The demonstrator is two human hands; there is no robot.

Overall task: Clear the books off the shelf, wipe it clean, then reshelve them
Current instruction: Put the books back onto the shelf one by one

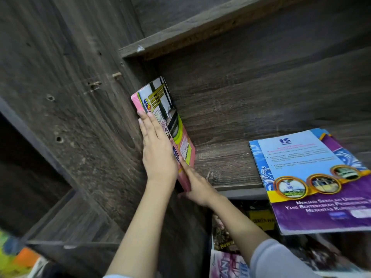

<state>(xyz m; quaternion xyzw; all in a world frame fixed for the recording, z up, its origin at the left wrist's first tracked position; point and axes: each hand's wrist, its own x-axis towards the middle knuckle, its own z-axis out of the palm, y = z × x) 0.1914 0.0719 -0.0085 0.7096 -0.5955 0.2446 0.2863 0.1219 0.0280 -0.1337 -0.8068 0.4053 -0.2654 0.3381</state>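
Note:
A thin pink book (181,137) with a colourful cover stands upright on the dark wooden shelf (230,167), pushed against the left side panel. My left hand (156,149) lies flat with straight fingers on its front cover. My right hand (195,186) touches the book's lower front edge at the shelf lip, index finger stretched along the cover. A purple and blue book (313,181) lies flat at the right of the same shelf, overhanging the front edge, on top of other thin books.
The tall side panel (80,107) bounds the shelf on the left. Another board (200,23) runs above. Below the shelf lie several more books and magazines (228,263). Colourful items (18,257) sit at the bottom left.

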